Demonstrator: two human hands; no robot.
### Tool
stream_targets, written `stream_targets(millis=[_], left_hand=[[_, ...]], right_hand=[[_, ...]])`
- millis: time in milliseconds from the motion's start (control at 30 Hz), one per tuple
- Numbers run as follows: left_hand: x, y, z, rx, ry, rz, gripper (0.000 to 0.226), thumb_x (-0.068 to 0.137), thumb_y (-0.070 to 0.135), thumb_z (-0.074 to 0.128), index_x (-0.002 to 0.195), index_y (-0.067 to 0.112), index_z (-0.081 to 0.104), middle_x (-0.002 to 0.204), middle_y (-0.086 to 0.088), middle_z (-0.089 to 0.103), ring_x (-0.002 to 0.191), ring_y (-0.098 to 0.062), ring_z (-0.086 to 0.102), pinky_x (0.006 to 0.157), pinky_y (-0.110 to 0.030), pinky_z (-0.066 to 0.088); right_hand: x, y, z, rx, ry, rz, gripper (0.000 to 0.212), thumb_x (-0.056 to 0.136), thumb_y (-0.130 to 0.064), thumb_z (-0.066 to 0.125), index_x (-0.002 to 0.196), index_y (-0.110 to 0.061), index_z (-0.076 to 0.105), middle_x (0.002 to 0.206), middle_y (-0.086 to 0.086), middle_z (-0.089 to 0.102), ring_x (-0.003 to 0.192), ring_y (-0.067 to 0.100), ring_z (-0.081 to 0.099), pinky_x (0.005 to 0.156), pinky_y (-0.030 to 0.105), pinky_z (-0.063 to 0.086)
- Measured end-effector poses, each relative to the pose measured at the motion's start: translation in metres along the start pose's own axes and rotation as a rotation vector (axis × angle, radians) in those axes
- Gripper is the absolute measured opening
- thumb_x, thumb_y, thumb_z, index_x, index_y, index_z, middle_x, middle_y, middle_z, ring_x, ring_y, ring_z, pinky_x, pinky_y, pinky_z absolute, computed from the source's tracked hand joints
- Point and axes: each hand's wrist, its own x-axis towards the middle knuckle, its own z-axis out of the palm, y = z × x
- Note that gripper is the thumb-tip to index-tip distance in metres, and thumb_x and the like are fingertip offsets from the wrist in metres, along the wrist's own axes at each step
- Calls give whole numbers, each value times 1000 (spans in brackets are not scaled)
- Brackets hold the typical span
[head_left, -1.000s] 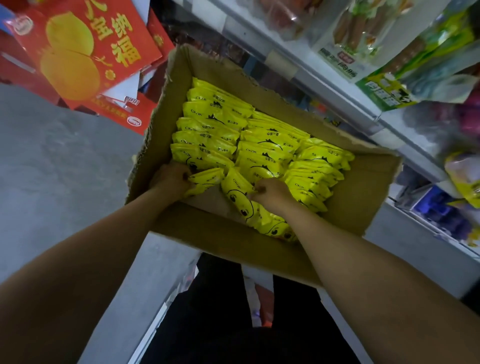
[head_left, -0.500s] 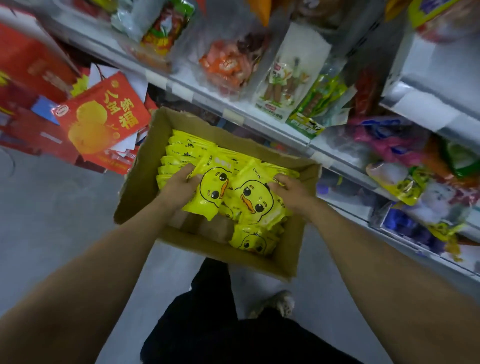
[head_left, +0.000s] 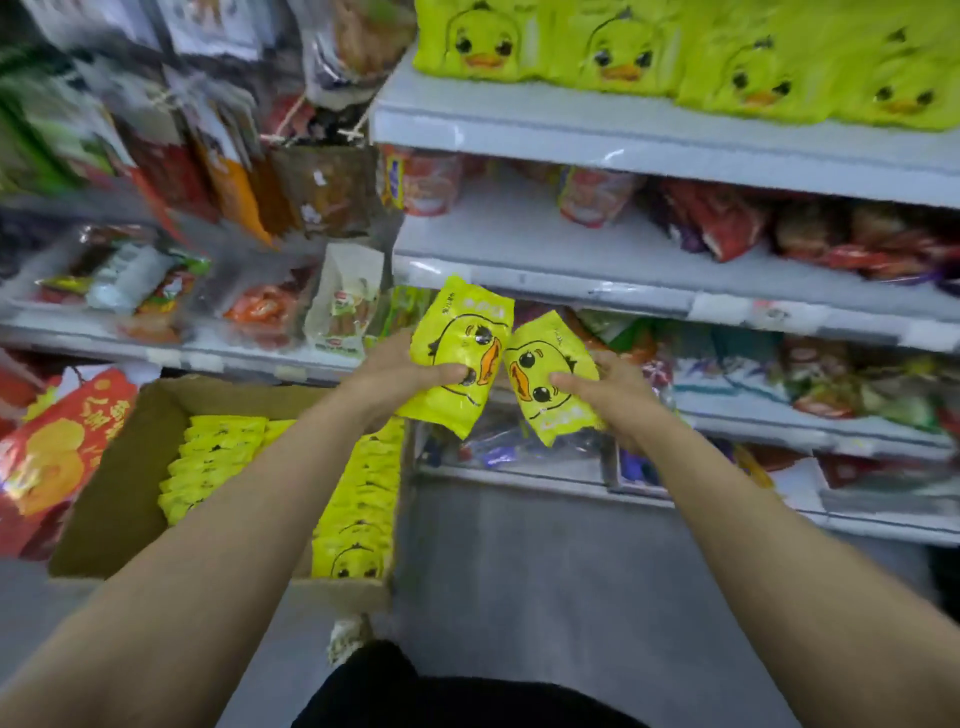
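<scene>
Far left, on the floor: red gift pack (head_left: 57, 447), just beside an open cardboard carton (head_left: 111, 483). Inside the carton, stood on edge in rows: yellow duck snack packets (head_left: 218, 452). Middle of the load hidden behind the left forearm (head_left: 234, 519), so fill level only roughly judged; looks close to full. On that reading, restocking barely under way, with most of the load not yet out.

Further right and higher, above the carton's far right corner: left hand (head_left: 400, 371), closed around one duck packet (head_left: 462, 332), thumb laid across the printed face, fingers tucked out of sight behind. Packet tilted, top edge toward the shelving, clear of every shelf. Edge against edge with it: a second duck packet (head_left: 540, 353), gripped the same way by the right hand (head_left: 623, 397), thumb over the front, fingers behind. Both packets in the air in front of the middle shelves, set down nowhere, blurred a little by camera motion.

Top right: white upper shelf (head_left: 623, 140), lined already with a row of matching duck bags (head_left: 613, 57), upright and side by side, faces outward. Probably the destination, well above hand level.

Left to do, judged from all this: raise the pair, stand them in with that row, then back down to the carton for the many remaining.
</scene>
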Motion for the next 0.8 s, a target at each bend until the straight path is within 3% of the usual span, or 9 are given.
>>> stream_targets(millis=[100, 167, 267, 300, 367, 433, 667, 800], left_hand=[[7, 57, 53, 90, -50, 93, 40, 61, 29, 86, 97, 23, 69, 95, 2, 76, 88, -19, 72, 81, -38, 57], [15, 92, 83, 107, -97, 141, 42, 58, 29, 84, 97, 21, 70, 93, 2, 76, 83, -17, 72, 77, -36, 57], [29, 142, 120, 176, -146, 239, 43, 65, 23, 87, 104, 19, 68, 89, 7, 74, 73, -2, 69, 67, -21, 54], [35, 156, 131, 199, -158, 265, 40, 68, 22, 86, 104, 20, 68, 91, 7, 74, 76, -2, 69, 71, -22, 55], [50, 181, 152, 171, -188, 278, 40, 71, 14, 84, 107, 19, 68, 98, 1, 74, 90, -17, 71, 84, -36, 57], [67, 202, 173, 164, -235, 288, 43, 72, 8, 82, 111, 16, 67, 103, -3, 74, 95, -24, 71, 88, -45, 56], [146, 278, 243, 185, -406, 332, 54, 62, 17, 87, 112, 15, 67, 103, -8, 74, 94, -32, 71, 90, -54, 53], [197, 324, 283, 252, -480, 350, 41, 69, 12, 85, 108, 14, 70, 100, -5, 75, 95, -25, 71, 94, -48, 52]], right_hand=[[-20, -25, -69, 75, 115, -72, 45, 75, -13, 83, 115, -7, 63, 100, 10, 75, 81, 22, 74, 65, 36, 60], [-28, -40, -110, 148, 169, -125, 43, 77, -8, 80, 117, -5, 64, 102, 12, 75, 84, 24, 74, 70, 38, 60], [-34, -63, -162, 224, 251, -189, 42, 78, -8, 79, 117, -6, 63, 102, 11, 75, 87, 26, 74, 75, 43, 60], [-34, -70, -179, 247, 283, -207, 44, 77, -8, 79, 118, -6, 63, 103, 11, 75, 89, 27, 74, 76, 44, 60], [-29, -84, -211, 253, 326, -249, 46, 76, -9, 81, 119, -9, 64, 105, 10, 75, 94, 26, 73, 81, 43, 59], [-22, -99, -243, 223, 369, -290, 43, 75, -11, 82, 115, -11, 67, 105, 7, 75, 96, 25, 73, 85, 40, 57], [17, -154, -359, 85, 473, -334, 34, 75, -10, 82, 107, -12, 70, 98, 9, 76, 86, 27, 74, 75, 40, 60], [34, -189, -423, -100, 489, -268, 31, 75, -11, 83, 103, -13, 69, 89, 5, 77, 77, 20, 74, 61, 29, 58]])
